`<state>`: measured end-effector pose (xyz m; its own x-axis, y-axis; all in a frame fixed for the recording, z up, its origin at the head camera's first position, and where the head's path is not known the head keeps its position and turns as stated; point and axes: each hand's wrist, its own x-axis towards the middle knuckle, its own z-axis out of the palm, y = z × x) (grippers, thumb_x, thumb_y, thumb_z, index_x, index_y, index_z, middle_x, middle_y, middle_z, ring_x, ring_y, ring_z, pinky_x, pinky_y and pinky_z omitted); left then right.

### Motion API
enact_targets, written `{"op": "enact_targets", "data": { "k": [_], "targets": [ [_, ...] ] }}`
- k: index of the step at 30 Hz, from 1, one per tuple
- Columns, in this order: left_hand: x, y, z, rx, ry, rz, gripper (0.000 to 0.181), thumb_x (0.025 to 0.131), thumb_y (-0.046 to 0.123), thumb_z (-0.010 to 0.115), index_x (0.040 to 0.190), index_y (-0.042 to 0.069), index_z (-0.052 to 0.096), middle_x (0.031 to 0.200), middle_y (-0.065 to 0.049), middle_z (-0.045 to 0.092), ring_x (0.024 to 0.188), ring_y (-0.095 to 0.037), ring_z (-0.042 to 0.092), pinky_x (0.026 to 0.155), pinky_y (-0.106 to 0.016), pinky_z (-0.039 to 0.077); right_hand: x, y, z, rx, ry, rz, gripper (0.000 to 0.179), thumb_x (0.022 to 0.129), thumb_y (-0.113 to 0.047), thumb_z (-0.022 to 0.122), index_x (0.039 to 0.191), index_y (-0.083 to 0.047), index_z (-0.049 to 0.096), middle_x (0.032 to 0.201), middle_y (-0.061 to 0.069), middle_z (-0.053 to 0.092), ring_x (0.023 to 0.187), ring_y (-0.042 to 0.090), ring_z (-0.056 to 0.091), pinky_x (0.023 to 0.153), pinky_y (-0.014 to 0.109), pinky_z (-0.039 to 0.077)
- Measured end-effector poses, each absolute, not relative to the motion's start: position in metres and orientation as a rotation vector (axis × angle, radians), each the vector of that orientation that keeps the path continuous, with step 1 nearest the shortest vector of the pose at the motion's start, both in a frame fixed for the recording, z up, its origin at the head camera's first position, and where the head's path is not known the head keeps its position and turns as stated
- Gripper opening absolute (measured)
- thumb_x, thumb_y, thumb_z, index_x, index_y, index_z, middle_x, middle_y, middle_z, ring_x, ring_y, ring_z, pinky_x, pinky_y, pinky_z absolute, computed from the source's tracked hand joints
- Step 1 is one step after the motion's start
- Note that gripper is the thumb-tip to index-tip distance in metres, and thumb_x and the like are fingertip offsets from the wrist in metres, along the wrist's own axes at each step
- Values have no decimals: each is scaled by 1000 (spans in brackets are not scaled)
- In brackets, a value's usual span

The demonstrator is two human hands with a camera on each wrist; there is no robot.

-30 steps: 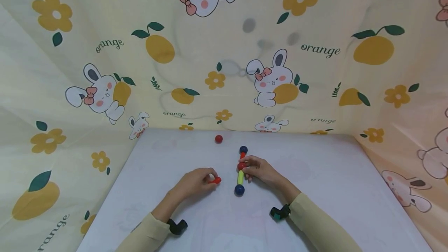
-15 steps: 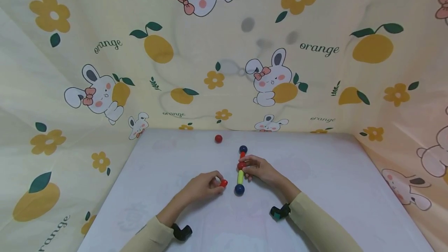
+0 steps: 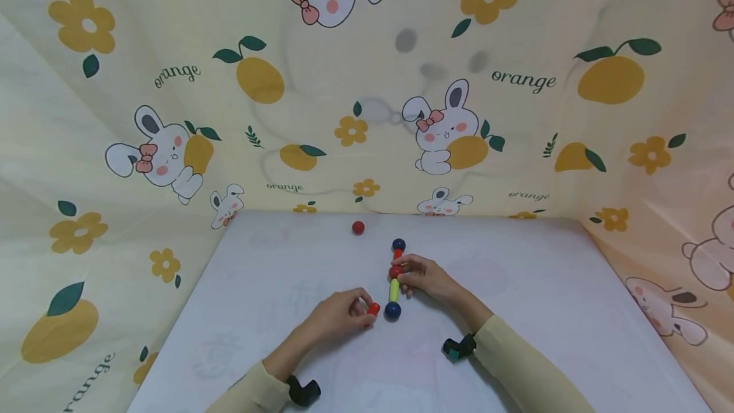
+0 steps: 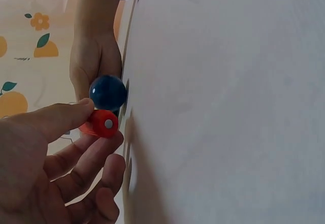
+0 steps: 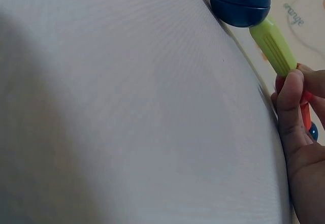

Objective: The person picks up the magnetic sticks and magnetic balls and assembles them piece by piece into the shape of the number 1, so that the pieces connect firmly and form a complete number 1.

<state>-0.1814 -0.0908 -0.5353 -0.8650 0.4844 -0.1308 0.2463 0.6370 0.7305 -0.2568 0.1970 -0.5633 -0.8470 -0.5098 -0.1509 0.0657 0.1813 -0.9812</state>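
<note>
My left hand (image 3: 343,315) pinches a short red magnetic rod (image 4: 100,124) between thumb and fingers; a small silvery magnet shows in its end. The rod is close to the near blue ball (image 3: 392,310) of a straight chain. That chain runs away from me: blue ball, yellow-green rod (image 3: 394,290), red ball (image 3: 395,271), red rod (image 3: 398,253), far blue ball (image 3: 399,245). My right hand (image 3: 427,277) grips the chain at the middle red ball, which its fingers partly cover in the right wrist view.
A loose red ball (image 3: 358,227) lies near the back edge of the white table (image 3: 516,285). A cloth (image 3: 367,81) printed with rabbits and oranges hangs behind and along both sides. Each wrist wears a small dark camera (image 3: 304,391).
My left hand has moved right and toward me with the red rod, turning it from lying sideways to pointing more along the chain. My right hand and the chain have stayed in place.
</note>
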Motion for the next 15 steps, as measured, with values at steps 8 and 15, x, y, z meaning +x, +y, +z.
{"op": "enact_targets", "data": {
  "k": [8,15],
  "targets": [
    [-174,-83,-534,548,2541,1057,23,96,35,82,112,23,71,78,16,70,71,-5,64,70,-30,50,-255,196,-561,-430,2020,-1715,45,107,-11,66,150,-3,55,135,21,69,93,22,66,80,27,60],
    [-167,-77,-530,530,2539,1045,21,96,33,82,111,22,71,79,16,70,71,-5,63,69,-29,49,-255,196,-561,-411,2015,-1714,46,107,-13,67,151,-4,55,135,20,69,93,22,67,81,27,60]
  ]
}}
